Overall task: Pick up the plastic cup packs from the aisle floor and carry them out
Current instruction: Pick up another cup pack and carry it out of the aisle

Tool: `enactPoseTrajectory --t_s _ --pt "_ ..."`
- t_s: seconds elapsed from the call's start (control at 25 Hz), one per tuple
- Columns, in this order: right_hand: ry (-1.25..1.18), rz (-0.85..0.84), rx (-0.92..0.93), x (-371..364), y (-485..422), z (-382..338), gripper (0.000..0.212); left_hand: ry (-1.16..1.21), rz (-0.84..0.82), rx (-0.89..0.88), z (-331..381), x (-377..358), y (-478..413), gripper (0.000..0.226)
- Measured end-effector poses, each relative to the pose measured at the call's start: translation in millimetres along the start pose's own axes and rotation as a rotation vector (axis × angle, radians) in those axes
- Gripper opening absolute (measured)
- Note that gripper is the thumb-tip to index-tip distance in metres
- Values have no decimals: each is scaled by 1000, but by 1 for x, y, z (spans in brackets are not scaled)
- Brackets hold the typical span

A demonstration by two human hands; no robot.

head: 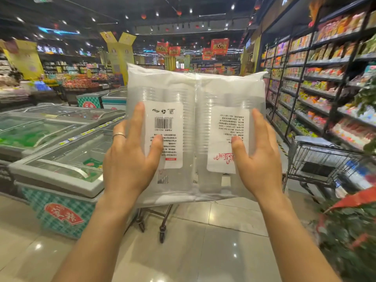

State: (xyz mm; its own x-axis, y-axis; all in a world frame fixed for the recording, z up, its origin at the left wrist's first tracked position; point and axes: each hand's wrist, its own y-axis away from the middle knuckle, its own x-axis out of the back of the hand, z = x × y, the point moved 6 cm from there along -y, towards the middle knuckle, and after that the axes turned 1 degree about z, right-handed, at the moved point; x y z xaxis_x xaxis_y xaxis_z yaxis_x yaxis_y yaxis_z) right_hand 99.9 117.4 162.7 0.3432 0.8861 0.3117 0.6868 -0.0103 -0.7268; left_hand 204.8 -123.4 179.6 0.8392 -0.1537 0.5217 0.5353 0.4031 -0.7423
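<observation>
Two clear plastic cup packs are held upright, side by side, at chest height in the middle of the view. The left pack (175,88) carries a white label with a barcode, and the right pack (230,88) a white label with red writing. My left hand (130,159), with a ring on it, grips the left pack at its outer edge, thumb and forefinger on the front. My right hand (260,159) grips the outer edge of the right pack the same way. The remaining fingers are hidden behind the packs.
Chest freezers (61,139) line the left side. Stocked shelves (325,78) run along the right, with a wire shopping cart (317,159) before them. Cart wheels (162,231) show under the packs. A leafy plant (350,231) stands at lower right on the tiled floor (203,251).
</observation>
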Motion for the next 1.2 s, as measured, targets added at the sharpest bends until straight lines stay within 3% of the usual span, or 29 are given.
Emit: enactPoseTrajectory --t_s 0.72,1.2 --pt "-132 -139 45 -268 -309 244 64 -73 62 154 -54 -336 -249 71" --pt "-160 -341 94 -544 -421 302 65 -183 78 333 -236 -491 -385 69"
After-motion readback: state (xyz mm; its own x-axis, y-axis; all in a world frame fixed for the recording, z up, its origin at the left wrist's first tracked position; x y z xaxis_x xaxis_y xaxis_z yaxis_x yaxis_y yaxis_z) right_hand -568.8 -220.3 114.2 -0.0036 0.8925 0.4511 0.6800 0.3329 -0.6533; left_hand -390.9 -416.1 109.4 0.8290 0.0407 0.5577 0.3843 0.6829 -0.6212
